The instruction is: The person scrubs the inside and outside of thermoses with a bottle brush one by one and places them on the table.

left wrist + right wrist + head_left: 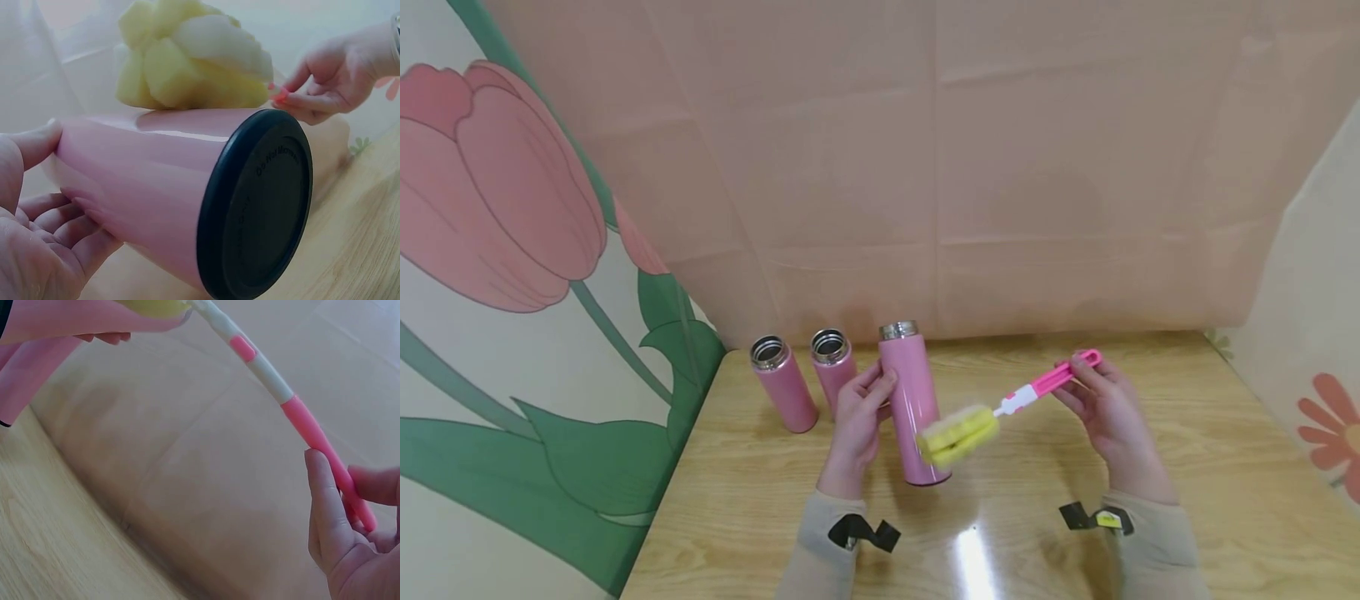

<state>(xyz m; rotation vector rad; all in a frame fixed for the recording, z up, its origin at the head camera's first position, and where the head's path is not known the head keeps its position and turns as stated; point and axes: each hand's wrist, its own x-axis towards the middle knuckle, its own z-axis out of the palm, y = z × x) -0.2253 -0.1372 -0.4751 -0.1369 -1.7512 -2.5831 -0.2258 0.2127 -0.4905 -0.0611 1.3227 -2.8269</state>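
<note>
A tall pink bottle (912, 392) with a bare metal neck is held by my left hand (859, 417), thumb and fingers on its side. Its dark base (256, 206) faces the left wrist view, with the bottle lying tilted there. My right hand (1105, 408) pinches the pink handle of a sponge bottle brush (312, 428) near its looped end. The brush's yellow and white sponge head (958, 435) overlaps the lower part of the bottle in the head view. In the left wrist view the sponge sits right along the bottle's side.
Two more pink bottles, one at the far left (786, 387) and one beside it (832, 367), stand uncapped on the wooden table (722, 517). A pinkish cloth (1000, 167) hangs behind the table. Flower-painted walls (512, 192) flank it.
</note>
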